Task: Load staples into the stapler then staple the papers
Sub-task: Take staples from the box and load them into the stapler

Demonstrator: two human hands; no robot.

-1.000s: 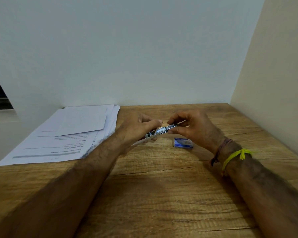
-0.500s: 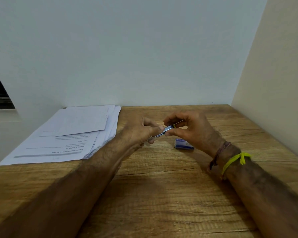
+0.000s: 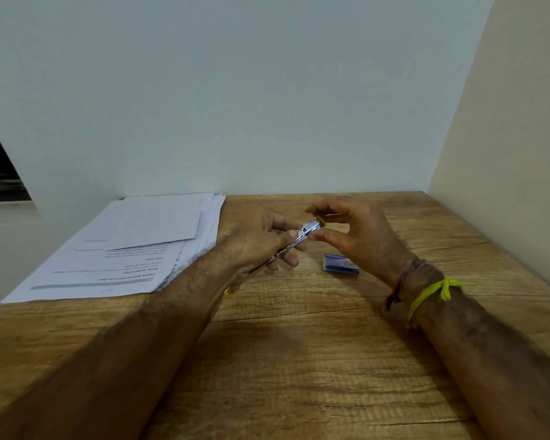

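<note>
Hands meet over the middle of the wooden desk (image 3: 299,360), both busy with a small metal stapler (image 3: 300,235) that's held up off the surface, tilted so its far end points up and right. Left hand (image 3: 261,242) has its fingers curled around the lower part, thumb lying along the top. Right hand (image 3: 359,233) pinches the stapler's upper end between thumb and forefinger, right where there's a yellow bit on the tip; the other fingers are arched loosely above. Can't tell whether any staples are actually in it, too small and blurry. Little blue staple box (image 3: 340,264) lies flat on the desk just beside the right hand, on its near side, not touching anything. Stack of papers (image 3: 134,249) sits at the far left of the desk, fanned a bit, printed text facing away, well apart from the hands. Right wrist has a yellow thread (image 3: 432,293) and a reddish thread band (image 3: 404,281) tied on
</note>
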